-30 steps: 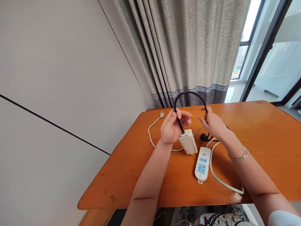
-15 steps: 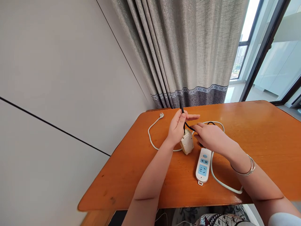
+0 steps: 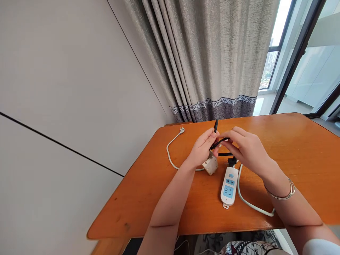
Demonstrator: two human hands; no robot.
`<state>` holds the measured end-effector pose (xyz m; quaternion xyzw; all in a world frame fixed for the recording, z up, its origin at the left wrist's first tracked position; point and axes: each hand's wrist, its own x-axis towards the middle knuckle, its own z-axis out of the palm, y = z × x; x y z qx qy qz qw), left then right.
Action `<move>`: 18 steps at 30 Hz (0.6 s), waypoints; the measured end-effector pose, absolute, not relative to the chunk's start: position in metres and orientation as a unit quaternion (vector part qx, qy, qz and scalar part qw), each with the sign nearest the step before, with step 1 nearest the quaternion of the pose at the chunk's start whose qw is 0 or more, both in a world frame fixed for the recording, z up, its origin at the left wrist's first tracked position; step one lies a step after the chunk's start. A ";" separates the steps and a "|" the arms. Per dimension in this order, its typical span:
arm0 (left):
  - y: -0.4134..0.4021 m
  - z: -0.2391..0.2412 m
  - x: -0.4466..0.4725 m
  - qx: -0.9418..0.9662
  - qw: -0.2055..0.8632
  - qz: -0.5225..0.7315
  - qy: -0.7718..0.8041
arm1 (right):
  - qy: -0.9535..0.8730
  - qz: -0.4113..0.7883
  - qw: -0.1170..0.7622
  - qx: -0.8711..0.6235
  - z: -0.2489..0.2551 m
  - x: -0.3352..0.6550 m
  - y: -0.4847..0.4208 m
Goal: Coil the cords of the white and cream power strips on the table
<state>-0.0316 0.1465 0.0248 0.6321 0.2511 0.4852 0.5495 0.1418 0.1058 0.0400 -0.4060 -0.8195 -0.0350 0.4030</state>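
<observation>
My left hand (image 3: 202, 147) is closed around a black cable (image 3: 223, 140), whose straight black end (image 3: 216, 124) sticks up above the thumb. My right hand (image 3: 245, 148) pinches the same cable between thumb and fingers, just right of the left hand. Below the left hand is a cream-white power adapter (image 3: 210, 165), its top partly covered by the hand. At the far end of a white power strip (image 3: 228, 187) lies a black plug-like piece (image 3: 232, 162); whether it joins the held cable is hidden.
A white cord (image 3: 170, 156) curves left on the wooden table (image 3: 148, 198) to a pronged plug (image 3: 181, 130). Another white cable (image 3: 248, 204) bends right of the strip toward the front edge. A grey curtain (image 3: 212, 53) hangs behind, with a plain wall (image 3: 66, 88) left.
My right hand has lifted and turned, drawing the cable up beside the left hand. The left hand's extended fingers have curled in, and the cable's black end has shifted right.
</observation>
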 end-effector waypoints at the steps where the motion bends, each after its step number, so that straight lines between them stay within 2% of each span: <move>1: 0.145 0.025 -0.032 0.625 0.585 0.458 0.240 | -0.803 -0.045 0.432 -0.408 0.039 0.141 0.109; 3: 0.142 0.026 -0.033 0.613 0.639 0.410 0.218 | -0.775 -0.059 0.475 -0.413 0.036 0.142 0.114; 7: 0.141 0.025 -0.033 0.594 0.698 0.361 0.171 | -0.762 -0.041 0.508 -0.401 0.033 0.149 0.124; 13: 0.143 0.023 -0.035 0.564 0.757 0.311 0.115 | -0.790 -0.002 0.504 -0.349 0.035 0.157 0.134; 18: 0.140 0.025 -0.034 0.558 0.766 0.296 0.121 | -0.794 0.017 0.492 -0.357 0.037 0.159 0.136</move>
